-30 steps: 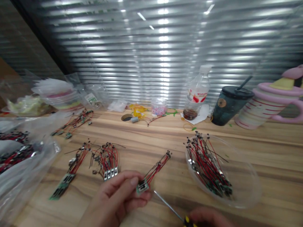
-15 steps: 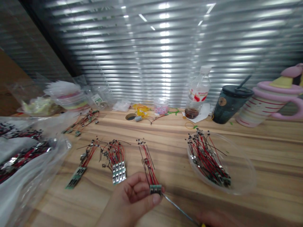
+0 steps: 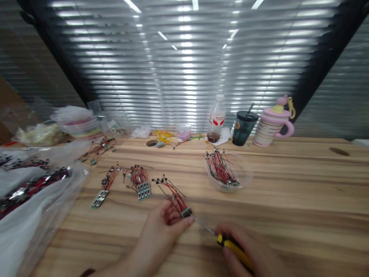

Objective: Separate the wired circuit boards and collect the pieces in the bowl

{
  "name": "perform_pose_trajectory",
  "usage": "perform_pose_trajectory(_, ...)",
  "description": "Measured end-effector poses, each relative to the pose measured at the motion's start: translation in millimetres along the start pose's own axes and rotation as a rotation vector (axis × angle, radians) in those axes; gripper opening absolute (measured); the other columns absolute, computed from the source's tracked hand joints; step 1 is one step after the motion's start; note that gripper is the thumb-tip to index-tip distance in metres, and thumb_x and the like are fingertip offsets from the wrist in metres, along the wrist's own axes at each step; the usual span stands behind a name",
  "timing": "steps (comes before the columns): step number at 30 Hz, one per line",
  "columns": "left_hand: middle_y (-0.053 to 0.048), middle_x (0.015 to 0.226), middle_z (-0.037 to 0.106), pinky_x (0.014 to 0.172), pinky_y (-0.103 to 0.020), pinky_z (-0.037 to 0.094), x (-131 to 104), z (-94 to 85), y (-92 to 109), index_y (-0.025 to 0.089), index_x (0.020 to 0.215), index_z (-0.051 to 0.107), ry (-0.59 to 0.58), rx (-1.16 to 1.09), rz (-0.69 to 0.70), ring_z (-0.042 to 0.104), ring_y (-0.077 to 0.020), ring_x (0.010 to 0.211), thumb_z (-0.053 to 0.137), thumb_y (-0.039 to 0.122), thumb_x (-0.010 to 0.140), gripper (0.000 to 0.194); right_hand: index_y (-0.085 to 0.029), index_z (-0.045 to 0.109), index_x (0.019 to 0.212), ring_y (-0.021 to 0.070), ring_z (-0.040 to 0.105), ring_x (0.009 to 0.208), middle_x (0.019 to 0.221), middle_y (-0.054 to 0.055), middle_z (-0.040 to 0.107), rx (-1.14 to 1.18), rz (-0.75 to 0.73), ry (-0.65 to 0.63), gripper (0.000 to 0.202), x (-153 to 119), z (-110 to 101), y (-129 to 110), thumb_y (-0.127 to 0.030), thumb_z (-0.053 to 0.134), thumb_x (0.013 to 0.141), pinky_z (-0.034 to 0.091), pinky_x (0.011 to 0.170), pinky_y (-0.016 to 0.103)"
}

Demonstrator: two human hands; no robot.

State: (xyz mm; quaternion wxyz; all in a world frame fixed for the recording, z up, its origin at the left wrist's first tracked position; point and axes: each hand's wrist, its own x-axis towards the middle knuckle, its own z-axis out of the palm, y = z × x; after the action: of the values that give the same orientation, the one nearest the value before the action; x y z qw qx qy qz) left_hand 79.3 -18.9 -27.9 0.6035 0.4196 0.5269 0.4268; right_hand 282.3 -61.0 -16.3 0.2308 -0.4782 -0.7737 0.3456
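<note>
My left hand (image 3: 165, 227) pinches a small green circuit board (image 3: 186, 212) by its edge; red and black wires fan out from it up and to the left. My right hand (image 3: 245, 246) is closed on a screwdriver (image 3: 238, 251) with a yellow and black handle. Its thin metal tip meets the right edge of the held board. Left of my left hand lie two more wired boards, a larger one (image 3: 143, 191) with rows of slots and a narrower one (image 3: 100, 199). A clear round bowl (image 3: 245, 173) holds several wired boards.
At the left is a plastic bag (image 3: 25, 227) full of wired parts. Along the back stand stacked plastic tubs (image 3: 83, 125), a small clear jar (image 3: 183, 131), a bottle (image 3: 216, 120), a dark tumbler (image 3: 243, 129) and a pink-handled cup (image 3: 268, 129). Loose wired pieces (image 3: 100, 148) lie back left.
The view has pulled back and shifted right. My right hand and the screwdriver handle now show more fully. The board in my left hand is tilted more, its wires leaning left.
</note>
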Motion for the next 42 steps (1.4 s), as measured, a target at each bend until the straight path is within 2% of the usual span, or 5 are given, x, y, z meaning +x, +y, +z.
perform_pose_trajectory(5,-0.003,0.079,0.067,0.067,-0.02,0.048,-1.0,19.5,9.7,0.013,0.083,0.057,0.015,0.057,0.083,0.062,-0.0116,0.072,0.07,0.023,0.068,0.022,-0.016,0.062,0.102,0.0176,0.062,0.09,0.097,0.007,0.067,0.067,-0.015,0.113,0.028,-1.3,-16.8,-14.3,-0.013,0.043,0.083,0.048,0.081,0.027)
perform_pose_trajectory(12,-0.005,0.087,0.068,0.076,-0.021,0.049,0.8,16.3,-2.5,0.012,0.085,0.055,0.054,-0.026,0.121,0.063,-0.012,0.079,0.072,0.025,0.068,0.027,-0.017,0.063,0.108,0.0213,0.061,0.097,0.106,0.009,0.066,0.139,0.051,0.295,0.035,-8.1,5.8,15.2,-0.016,0.056,0.074,0.048,0.087,0.033)
perform_pose_trajectory(28,-0.002,0.075,0.073,0.066,-0.015,0.053,1.5,10.4,-8.1,0.012,0.074,0.066,0.009,-0.014,0.028,0.067,-0.0106,0.069,0.078,0.014,0.056,0.021,-0.019,0.071,0.094,0.0243,0.06,0.094,0.099,0.009,0.067,0.411,0.114,0.078,0.028,2.6,-14.4,39.7,-0.033,0.066,0.071,0.046,0.084,0.035)
perform_pose_trajectory(35,-0.002,0.073,0.073,0.065,-0.014,0.052,0.8,12.2,-3.9,0.011,0.074,0.067,-0.032,-0.011,0.001,0.067,-0.0094,0.068,0.077,0.014,0.057,0.021,-0.017,0.068,0.093,0.0061,0.042,0.048,0.069,0.0,0.062,0.704,0.453,-0.014,0.035,9.4,-25.6,50.5,-0.033,0.073,0.062,0.026,0.042,0.017)
perform_pose_trajectory(42,-0.002,0.078,0.073,0.069,-0.017,0.054,-3.5,15.3,-9.7,0.011,0.083,0.063,-0.101,-0.082,0.007,0.067,-0.0107,0.073,0.078,0.009,0.055,0.033,-0.019,0.052,0.098,0.011,0.048,0.07,0.077,-0.002,0.052,0.514,0.105,0.172,0.028,6.3,-8.2,36.3,-0.03,0.064,0.075,0.039,0.062,0.021)
